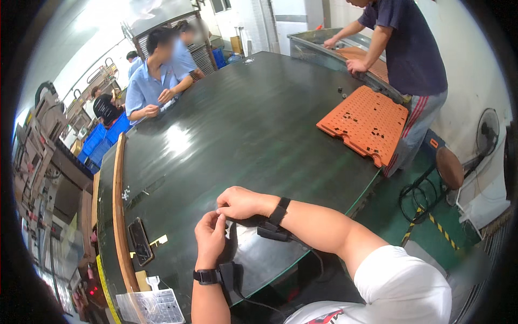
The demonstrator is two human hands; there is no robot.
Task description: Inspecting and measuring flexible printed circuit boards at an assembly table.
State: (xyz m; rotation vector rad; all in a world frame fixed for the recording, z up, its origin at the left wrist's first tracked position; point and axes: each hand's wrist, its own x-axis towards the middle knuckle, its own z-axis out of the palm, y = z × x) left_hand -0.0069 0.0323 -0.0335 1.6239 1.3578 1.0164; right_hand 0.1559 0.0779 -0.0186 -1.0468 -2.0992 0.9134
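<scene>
Over table [259, 140], left hand [209, 236], right hand [240, 203], touching

Green floor [386, 218] beside a pale wall [470, 81]

a black phone [140, 241] lies beside a wooden strip [118, 210]

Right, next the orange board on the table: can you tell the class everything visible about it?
The orange board is a broad, flat panel, plastic by its look, with rows of small holes. Its edge facing the camera is notched and uneven. Small black pieces lie scattered over its top. It lies on the right side of the dark table, beside the standing person in a dark shirt. No hand is seen touching it.
</scene>
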